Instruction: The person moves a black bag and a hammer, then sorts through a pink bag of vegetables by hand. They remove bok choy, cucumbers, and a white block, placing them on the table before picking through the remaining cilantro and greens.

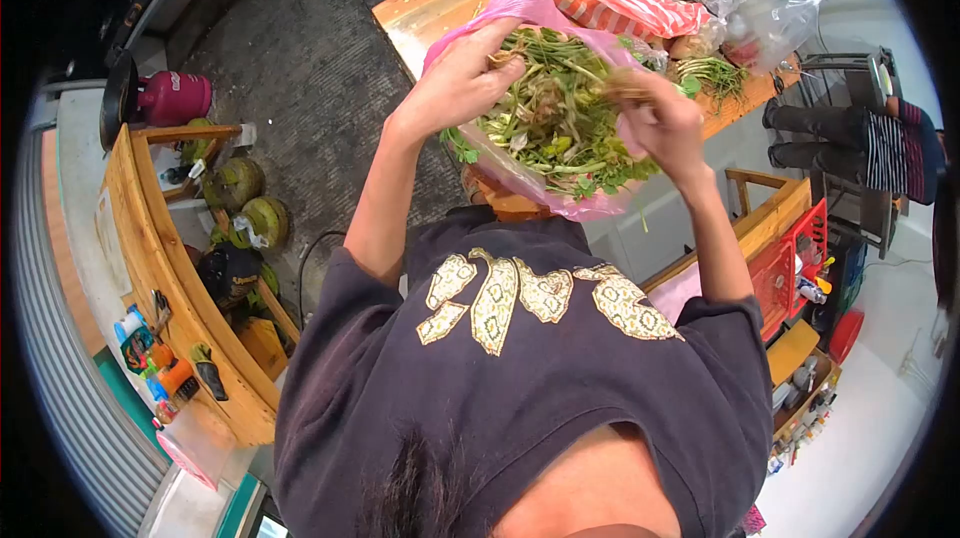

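Note:
A pink plastic bag [520,0] lies wide open on the wooden table [430,13], filled with leafy greens and stems [560,108]. My left hand [465,78] is at the bag's left side, its fingers curled in a pinch over the greens; what is between the fingertips is too small to make out. Over the right side of the bag is my right hand [655,118], fingers curled and partly blurred, with thin brownish stems or roots at the fingertips.
Beyond the bag are a red-and-white striped bag [630,8], a clear plastic bag [765,23] and loose green stems [708,76]. A person in a striped top [890,153] is at the far right. Red crates [775,273] stand at the right.

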`<state>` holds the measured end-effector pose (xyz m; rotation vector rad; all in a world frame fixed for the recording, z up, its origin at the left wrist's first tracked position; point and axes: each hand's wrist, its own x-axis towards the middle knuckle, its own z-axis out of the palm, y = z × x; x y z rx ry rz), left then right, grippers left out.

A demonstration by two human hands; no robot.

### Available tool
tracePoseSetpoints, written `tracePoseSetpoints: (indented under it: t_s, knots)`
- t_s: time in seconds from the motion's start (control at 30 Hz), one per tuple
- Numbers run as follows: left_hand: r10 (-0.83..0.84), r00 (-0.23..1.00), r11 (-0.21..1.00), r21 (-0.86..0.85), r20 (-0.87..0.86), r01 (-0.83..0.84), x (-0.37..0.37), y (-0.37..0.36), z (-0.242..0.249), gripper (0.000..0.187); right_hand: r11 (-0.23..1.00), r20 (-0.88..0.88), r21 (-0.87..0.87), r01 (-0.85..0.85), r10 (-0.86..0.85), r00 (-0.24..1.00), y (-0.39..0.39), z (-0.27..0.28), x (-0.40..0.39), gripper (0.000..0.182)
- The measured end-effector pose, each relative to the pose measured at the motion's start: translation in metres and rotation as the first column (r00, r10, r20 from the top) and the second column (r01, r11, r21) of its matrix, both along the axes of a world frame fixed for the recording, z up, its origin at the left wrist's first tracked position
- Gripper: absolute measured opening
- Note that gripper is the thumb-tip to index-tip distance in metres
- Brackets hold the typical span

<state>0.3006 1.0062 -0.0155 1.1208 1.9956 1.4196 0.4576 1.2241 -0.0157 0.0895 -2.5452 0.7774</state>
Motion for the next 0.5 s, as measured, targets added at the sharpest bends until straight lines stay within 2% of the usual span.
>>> tracePoseSetpoints:
  t_s: [0.03,0.1,0.13,0.2,0.27,0.33,0.43,0.5]
  knots:
    - [-0.005,0.998,1.000,-0.014,0.058,0.006,0.000,0.002,0.000,0.050,0.993,-0.091,-0.114,0.039,-0.050,0.995,0.001,0.018,0.006,0.020]
    - [-0.021,0.985,0.999,-0.042,0.170,0.028,0.002,0.006,0.003,0.049,0.947,-0.041,-0.250,0.203,-0.220,0.975,0.006,0.054,0.023,0.021]
    - [-0.017,0.977,0.999,-0.043,0.214,0.027,0.004,0.009,0.007,0.047,0.926,-0.025,-0.315,0.210,-0.229,0.973,0.007,0.061,0.022,0.021]
    - [-0.063,0.982,0.998,0.008,0.177,0.062,0.002,0.014,0.006,0.047,0.868,0.001,-0.439,0.232,-0.257,0.966,0.011,0.067,0.019,0.022]
    - [-0.105,0.984,0.994,0.035,0.141,0.101,-0.003,0.019,0.006,0.043,0.655,0.065,-0.713,0.250,-0.292,0.954,0.034,0.047,0.019,0.022]
    - [-0.131,0.985,0.991,0.024,0.114,0.129,-0.008,0.021,0.003,0.035,0.671,0.065,-0.686,0.282,-0.329,0.942,0.030,0.041,0.009,0.022]
    - [-0.172,0.979,0.980,-0.077,0.109,0.181,-0.008,0.016,0.001,0.030,0.705,0.152,-0.649,0.287,-0.249,0.956,0.031,0.015,0.003,0.022]
    - [-0.174,0.980,0.977,-0.110,0.094,0.184,-0.006,0.016,-0.004,0.029,0.668,0.163,-0.674,0.316,-0.282,0.945,0.035,0.018,0.002,0.025]
